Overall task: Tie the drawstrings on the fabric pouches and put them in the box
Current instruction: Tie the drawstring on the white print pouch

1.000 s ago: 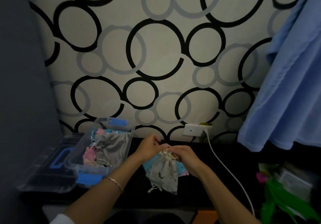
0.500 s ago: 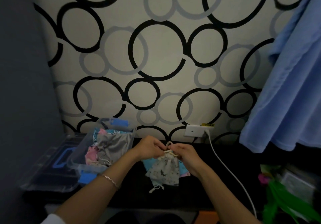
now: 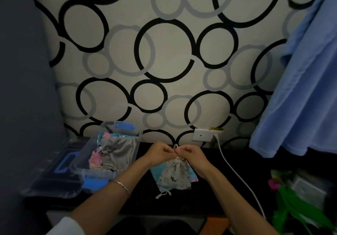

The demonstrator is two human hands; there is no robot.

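A pale printed pouch (image 3: 175, 175) lies on the black table (image 3: 209, 196), its gathered neck raised between my hands. My left hand (image 3: 158, 152) and my right hand (image 3: 192, 154) each pinch the cream drawstring (image 3: 175, 146), which forms a small loop above the neck. Under that pouch lie a light blue pouch (image 3: 155, 171) and a pink one (image 3: 194, 178). The clear plastic box (image 3: 135, 151) with blue latches stands to the left, holding a grey pouch (image 3: 118, 151) and pink and blue ones.
The box's clear lid (image 3: 52, 172) with a blue handle lies left of the box. A white cable (image 3: 235, 172) runs from a wall socket (image 3: 204, 134) across the table's right side. Blue cloth (image 3: 300, 98) hangs at right, above green and pink items (image 3: 291, 198).
My hands have drawn closer together at the pouch's neck and risen slightly, and the drawstring loop now stands up between them. The pouch stays in the same place.
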